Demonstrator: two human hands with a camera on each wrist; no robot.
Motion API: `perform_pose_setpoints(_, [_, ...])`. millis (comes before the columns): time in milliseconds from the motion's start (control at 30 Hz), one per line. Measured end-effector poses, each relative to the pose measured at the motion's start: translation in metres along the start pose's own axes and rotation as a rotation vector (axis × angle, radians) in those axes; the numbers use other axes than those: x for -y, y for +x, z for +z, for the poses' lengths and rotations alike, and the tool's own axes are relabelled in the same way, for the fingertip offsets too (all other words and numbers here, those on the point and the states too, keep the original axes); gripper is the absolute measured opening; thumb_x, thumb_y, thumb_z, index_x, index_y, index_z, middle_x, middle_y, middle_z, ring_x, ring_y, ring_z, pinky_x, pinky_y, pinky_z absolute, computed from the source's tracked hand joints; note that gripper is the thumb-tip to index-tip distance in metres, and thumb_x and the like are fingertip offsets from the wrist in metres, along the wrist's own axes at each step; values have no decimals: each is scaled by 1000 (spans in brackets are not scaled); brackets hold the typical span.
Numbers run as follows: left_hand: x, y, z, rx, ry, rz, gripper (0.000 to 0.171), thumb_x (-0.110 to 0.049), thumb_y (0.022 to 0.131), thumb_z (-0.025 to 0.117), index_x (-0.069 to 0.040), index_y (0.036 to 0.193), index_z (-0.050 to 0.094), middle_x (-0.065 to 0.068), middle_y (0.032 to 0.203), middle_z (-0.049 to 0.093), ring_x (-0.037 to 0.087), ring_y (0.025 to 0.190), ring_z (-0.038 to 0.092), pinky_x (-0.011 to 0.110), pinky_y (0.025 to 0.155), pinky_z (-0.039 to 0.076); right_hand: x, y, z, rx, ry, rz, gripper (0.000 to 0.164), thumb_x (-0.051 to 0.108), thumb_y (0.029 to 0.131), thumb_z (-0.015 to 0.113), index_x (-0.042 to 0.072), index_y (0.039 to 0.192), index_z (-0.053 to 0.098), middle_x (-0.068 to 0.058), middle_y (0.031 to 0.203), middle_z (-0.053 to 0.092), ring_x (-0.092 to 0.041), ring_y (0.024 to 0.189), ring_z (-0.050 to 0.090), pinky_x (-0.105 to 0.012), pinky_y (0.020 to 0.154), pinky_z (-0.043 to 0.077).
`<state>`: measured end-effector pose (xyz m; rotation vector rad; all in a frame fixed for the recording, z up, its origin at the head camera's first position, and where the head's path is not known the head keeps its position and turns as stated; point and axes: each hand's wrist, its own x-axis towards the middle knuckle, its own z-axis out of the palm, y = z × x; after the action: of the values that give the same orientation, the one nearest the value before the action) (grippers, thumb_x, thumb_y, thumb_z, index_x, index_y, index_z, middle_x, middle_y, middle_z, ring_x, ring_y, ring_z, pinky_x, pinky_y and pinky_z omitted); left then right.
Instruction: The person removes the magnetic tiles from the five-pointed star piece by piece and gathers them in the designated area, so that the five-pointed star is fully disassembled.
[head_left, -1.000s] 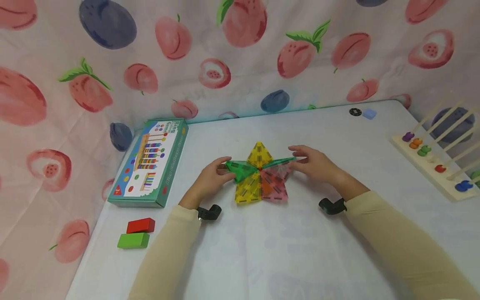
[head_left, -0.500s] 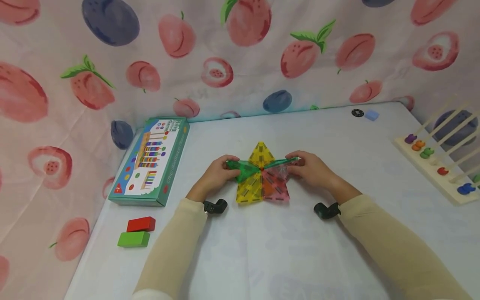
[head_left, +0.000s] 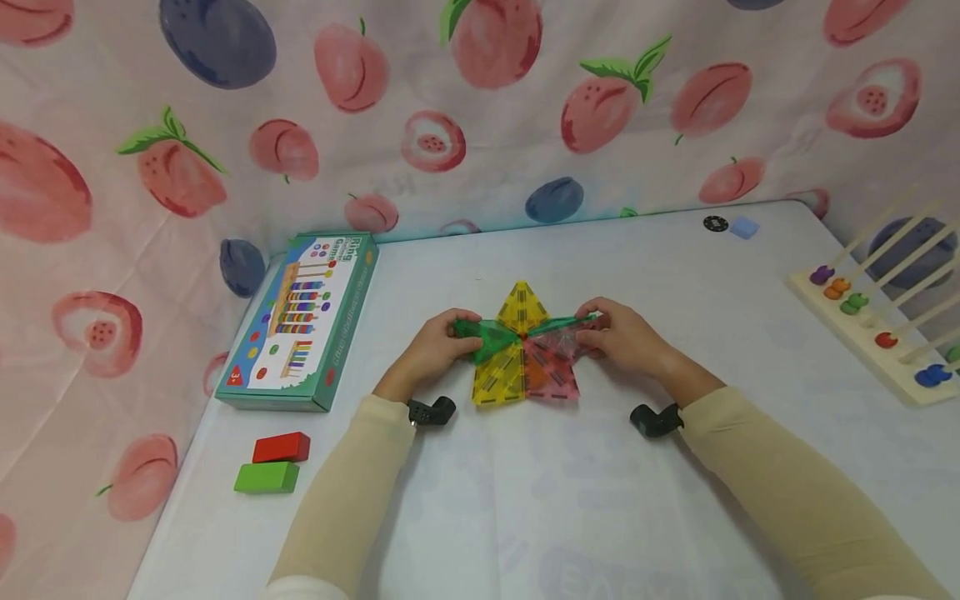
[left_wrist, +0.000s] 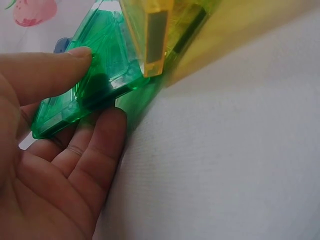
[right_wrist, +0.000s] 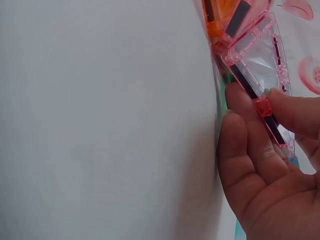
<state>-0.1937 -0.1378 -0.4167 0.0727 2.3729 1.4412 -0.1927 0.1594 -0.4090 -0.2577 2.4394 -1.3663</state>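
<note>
1 tile star [head_left: 528, 350], btwn L hand [head_left: 431, 350], R hand [head_left: 628, 340], both pinching

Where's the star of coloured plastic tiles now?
Near the head view's middle, the star is held between the left hand and right hand, to the right of the green game box.

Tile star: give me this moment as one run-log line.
left hand: pinches green tile | right hand: pinches pink tile | star: between hands | box: head-view left | peg rack: head-view right

Multicoloured translucent star [head_left: 523, 354], peach-print cloth [head_left: 491, 117], beige sleeves [head_left: 343, 483]
</note>
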Motion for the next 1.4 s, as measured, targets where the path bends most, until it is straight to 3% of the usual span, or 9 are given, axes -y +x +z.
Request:
perform_pose_setpoints(367, [-1,-2,3,19,1,8,33,-26,81,66,-24,112,55,6,99,55,20,83,51,30,72,44,-10,-4,-5,17,51,-6,43,15,87,59,5,122,34,-20,96,58,-24,77,61,-32,67,50])
perform_pose_setpoints(633, [1,0,5,27,6,-3,33,-27,81,67,-24,111,55,4,101,55,19,86,51,30,74,44,-17,-13,-15,-7,-16,24,45,19,87,58,8,123,33,-18,103,57,-23,81,58,-32,70,49])
perform_pose_setpoints(800, [1,-1,5,24,15,-21,33,-27,81,67,-25,112,55,4,101,54,20,86,50,30,74,43,-26,-19,-29,-34,-69,46,48,26,87,59,9,124,34,-16,103,56,-23,86,53,-31,74,45])
perform_pose_setpoints(1000, [2,0,4,31,-7,-4,33,-26,81,66,-23,113,55,3,104,55,19,88,53,30,76,44,-31,-27,-52,-81,-85,37,53,30,86,60,7,125,33,-15,95,55,-23,78,54,-27,68,46])
perform_pose_setpoints(1267, [3,3,1,23,-28,-10,34,-25,82,66,-22,114,53,4,106,54,19,89,54,29,75,46,-29,-36,-83,-172,-115,57,58,40,83,60,9,124,33,-17,104,57,-26,83,55,-28,66,47])
perform_pose_setpoints(1400, [2,3,1,16,-35,-17,34,-24,82,66,-22,114,54,4,106,54,19,90,53,30,76,45,-30,-41,-95,-186,-174,66,49,43,84,58,10,117,40,-18,105,58,-27,84,56,-30,66,46])
